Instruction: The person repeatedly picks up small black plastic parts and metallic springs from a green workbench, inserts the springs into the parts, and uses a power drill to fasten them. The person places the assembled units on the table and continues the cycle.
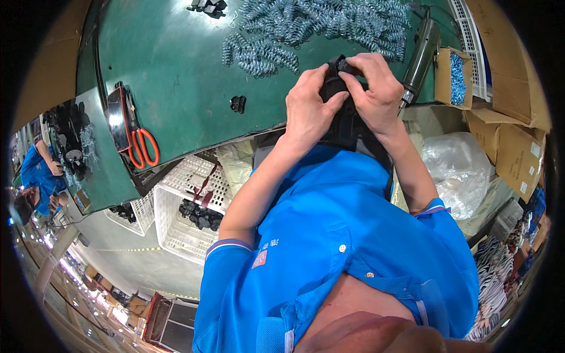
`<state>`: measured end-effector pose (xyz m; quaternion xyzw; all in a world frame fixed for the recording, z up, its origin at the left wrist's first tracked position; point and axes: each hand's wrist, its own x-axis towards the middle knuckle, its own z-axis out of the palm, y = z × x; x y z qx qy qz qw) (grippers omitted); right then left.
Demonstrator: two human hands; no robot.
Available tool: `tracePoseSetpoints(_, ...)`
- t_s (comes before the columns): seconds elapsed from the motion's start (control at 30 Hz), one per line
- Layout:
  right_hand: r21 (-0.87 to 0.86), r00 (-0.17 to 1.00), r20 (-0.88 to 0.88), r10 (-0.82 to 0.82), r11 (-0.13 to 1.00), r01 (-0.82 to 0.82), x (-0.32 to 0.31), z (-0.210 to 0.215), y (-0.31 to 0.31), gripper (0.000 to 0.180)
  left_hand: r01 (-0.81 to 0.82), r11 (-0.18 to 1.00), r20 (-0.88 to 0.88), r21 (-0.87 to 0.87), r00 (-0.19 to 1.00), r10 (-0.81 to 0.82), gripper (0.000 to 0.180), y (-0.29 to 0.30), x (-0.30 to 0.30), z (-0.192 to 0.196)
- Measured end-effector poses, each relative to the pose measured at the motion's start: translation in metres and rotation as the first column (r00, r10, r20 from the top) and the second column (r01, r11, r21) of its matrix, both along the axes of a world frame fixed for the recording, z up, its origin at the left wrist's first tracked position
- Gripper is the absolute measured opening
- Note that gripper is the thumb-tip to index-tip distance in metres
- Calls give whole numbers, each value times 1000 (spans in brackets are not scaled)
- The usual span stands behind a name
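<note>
— Gripping which item was your left hand (309, 110), and from which side?

— It pinched a black part (332, 87) between thumb and forefinger from the 8 o'clock side, that part being the centre of the dial. Your fingers covered much of its outline, so its full shape could not be determined.

— What was the condition of your right hand (376, 97)?

— It was closed on the same part from the 2 o'clock side, thumb and fingertips bearing on the upper end. The part was located at the near edge of the green table (188, 76); whether it touched the surface could not be determined.

— Which items surrounded the part?

— At 12 o'clock, a heap of metal springs (329, 25) lay just beyond your fingertips. At 2 o'clock, a green power tool (422, 56) was positioned near your right hand. At 3 o'clock, a carton (442, 79) contained small blue pieces (457, 79). At 9 o'clock, a small black piece (238, 105) lay apart from your left hand. Farther out, between 8 and 9 o'clock, scissors (135, 126) with orange handles lay beside a dark flat object (119, 120).

— Which items were located off your table?

— At 4 o'clock, a clear plastic bag (459, 170) was visible. Between 7 and 8 o'clock, a white crate (176, 242) contained black components (203, 216).
</note>
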<state>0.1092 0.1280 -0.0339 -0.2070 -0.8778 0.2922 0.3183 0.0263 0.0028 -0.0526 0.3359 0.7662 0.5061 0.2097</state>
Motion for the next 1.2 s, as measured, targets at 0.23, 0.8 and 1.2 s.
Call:
tracePoseSetpoints(0.23,-173,976,197,-98,976,133,-2,4,11,18,-8,998,62,-62,998,12,56,2,-1,3)
tracePoseSetpoints(0.8,-780,960,-228,-166,621,-78,24,5,-7,19,-197,969,976,151,187,-114,32,2,9,43)
tracePoseSetpoints(1.2,-544,959,-232,-162,839,10,44,25,-14,19,-157,956,967,247,110,-231,32,-1,13,34)
